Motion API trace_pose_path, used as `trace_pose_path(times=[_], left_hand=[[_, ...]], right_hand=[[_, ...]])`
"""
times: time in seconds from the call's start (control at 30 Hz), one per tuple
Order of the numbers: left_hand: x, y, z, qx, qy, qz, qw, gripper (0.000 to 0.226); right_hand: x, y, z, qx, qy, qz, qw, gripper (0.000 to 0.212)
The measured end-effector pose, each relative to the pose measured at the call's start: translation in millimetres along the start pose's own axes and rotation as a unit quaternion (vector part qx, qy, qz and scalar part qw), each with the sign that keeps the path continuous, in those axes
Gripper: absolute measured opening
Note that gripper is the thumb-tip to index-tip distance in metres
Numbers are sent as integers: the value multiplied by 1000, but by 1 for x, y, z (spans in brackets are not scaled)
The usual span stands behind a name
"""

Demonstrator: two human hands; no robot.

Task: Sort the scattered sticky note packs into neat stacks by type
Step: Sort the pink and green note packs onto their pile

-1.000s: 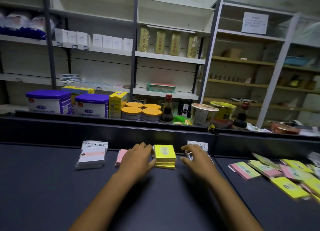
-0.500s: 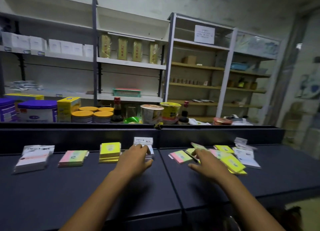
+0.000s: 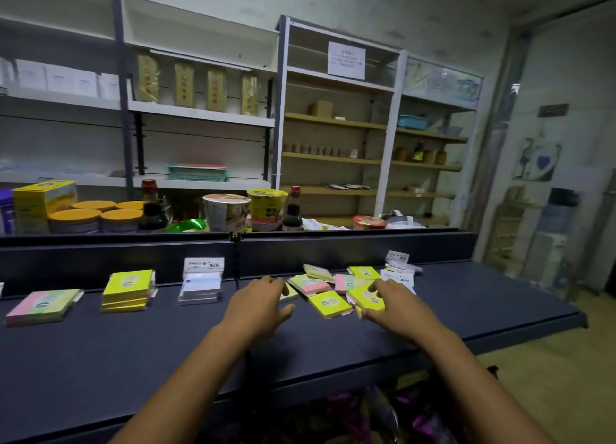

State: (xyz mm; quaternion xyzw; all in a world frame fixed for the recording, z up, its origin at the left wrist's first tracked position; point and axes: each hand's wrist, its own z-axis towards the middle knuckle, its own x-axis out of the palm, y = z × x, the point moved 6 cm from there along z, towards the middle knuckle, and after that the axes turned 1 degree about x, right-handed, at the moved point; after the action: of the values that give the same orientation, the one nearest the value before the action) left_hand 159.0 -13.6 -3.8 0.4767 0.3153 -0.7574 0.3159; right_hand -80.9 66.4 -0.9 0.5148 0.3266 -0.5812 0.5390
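We see a dark blue counter [image 3: 100, 360] from above, with two bare forearms reaching forward over it. We take the yellow stack [image 3: 128, 290] as our landmark: a neat pile of bright yellow sticky note packs near the counter's back wall, each top bearing a round pale label whose writing is too small to read.

Left of the yellow stack, and apart from it, lies a pink-and-green stack [image 3: 41, 305] with a similar round label. Right of the yellow stack stands a white stack [image 3: 201, 285] of clear-wrapped packs; its upright header card carries small dark characters in a box that we cannot read.

Further right of the yellow stack, past the white stack, the left hand [image 3: 256, 302] hovers palm down with fingers loosely spread, its fingertips over the edge of a pale yellow pack [image 3: 289, 293]; we cannot tell whether it grips it. Beyond that hand lies the scattered pile [image 3: 336, 282] of yellow, pink and green packs, overlapping at odd angles. One loose yellow pack [image 3: 330, 303] lies flat between the two hands. The right hand [image 3: 398, 305], furthest right of the yellow stack, has thumb and fingers curled around another yellow pack [image 3: 366, 297] at the pile's near edge. Behind that hand sit several white packs [image 3: 398, 267] with header cards.

Behind the counter are shelves [image 3: 200, 114]; a posted paper notice [image 3: 346, 60] there is illegible.
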Motion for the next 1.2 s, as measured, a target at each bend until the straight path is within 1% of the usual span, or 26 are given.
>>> trace_pose_path(times=[0.23,0.37,0.5,0.67,0.8,1.1,1.2], left_hand=[[23,-9,47,4,-16,-16,1000,36],[42,-5,82,2,-9,-34,999,36],[59,0,112,-11,-7,-43,999,35],[76,2,141,-29,-8,-49,998,33],[90,5,160,-57,-8,-55,997,33],[122,4,198,-156,-8,-34,987,37],[130,5,203,-182,-22,-60,981,37]], right_hand=[[11,-26,37,9,3,14,1000,52],[18,-36,67,12,2,17,1000,49],[24,-43,94,4,-2,15,1000,43],[32,-54,122,-1,0,25,1000,44],[41,-63,146,-14,4,38,999,44],[55,-90,202,-63,15,57,996,45],[56,-102,217,-72,17,70,995,44]])
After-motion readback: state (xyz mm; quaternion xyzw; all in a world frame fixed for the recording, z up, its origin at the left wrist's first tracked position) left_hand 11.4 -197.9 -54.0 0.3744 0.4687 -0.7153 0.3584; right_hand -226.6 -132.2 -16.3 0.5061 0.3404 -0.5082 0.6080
